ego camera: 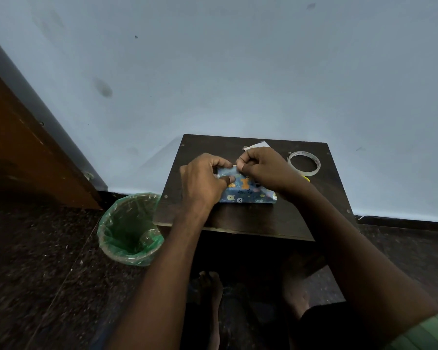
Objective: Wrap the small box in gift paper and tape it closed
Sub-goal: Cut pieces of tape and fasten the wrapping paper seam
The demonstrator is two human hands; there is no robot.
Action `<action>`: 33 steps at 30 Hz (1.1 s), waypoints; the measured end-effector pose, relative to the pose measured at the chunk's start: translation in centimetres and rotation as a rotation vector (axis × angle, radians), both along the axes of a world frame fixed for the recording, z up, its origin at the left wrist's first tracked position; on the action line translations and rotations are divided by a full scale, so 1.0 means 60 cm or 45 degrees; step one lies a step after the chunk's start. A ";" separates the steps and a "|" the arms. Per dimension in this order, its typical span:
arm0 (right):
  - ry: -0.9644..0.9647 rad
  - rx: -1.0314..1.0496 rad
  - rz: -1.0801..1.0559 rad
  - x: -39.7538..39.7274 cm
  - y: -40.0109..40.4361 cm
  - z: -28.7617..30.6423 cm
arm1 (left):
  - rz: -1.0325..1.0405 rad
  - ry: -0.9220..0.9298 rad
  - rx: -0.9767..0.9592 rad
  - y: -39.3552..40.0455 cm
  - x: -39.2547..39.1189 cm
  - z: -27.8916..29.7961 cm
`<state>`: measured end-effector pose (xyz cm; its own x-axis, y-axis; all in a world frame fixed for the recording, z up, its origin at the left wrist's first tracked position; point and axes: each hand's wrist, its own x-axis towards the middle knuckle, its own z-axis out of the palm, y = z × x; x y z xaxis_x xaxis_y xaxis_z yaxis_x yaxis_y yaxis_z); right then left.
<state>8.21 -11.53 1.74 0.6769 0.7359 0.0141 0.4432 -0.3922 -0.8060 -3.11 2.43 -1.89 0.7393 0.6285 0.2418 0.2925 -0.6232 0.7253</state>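
The small box [248, 192], already covered in blue cartoon gift paper, sits mid-table on the dark wooden table [238, 223]. Left hand [202, 180] grips its left end, fingers curled over the top. Right hand [263, 168] pinches a paper flap above it. The tape roll [304, 163] lies just right of the hands.

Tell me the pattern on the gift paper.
Blue gift paper printed with small cartoon animals, seen in the head view.

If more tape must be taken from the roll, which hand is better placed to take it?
Probably the right hand: the tape roll lies just beside it on the table, while the left hand would have to cross the wrapped box.
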 end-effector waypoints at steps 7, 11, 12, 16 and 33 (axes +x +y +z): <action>-0.120 -0.172 0.029 0.010 0.020 -0.002 | 0.032 0.073 0.055 0.006 -0.002 0.006; -0.121 -0.214 0.063 0.007 0.026 0.004 | 0.029 0.059 0.031 0.011 -0.003 0.005; -0.125 -0.223 0.068 0.007 0.027 0.005 | 0.031 0.050 0.020 0.012 -0.003 0.004; -0.146 -0.233 0.086 0.005 0.028 0.005 | 0.042 0.024 -0.019 0.014 -0.002 0.002; -0.305 -0.160 -0.031 0.004 0.049 -0.018 | 0.035 0.090 0.034 0.008 -0.001 0.011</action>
<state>8.45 -8.60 0.64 0.6827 0.7257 0.0852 0.6046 -0.4954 -0.6237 -3.19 2.91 -1.21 0.7374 0.6430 0.2069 0.3597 -0.6331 0.6854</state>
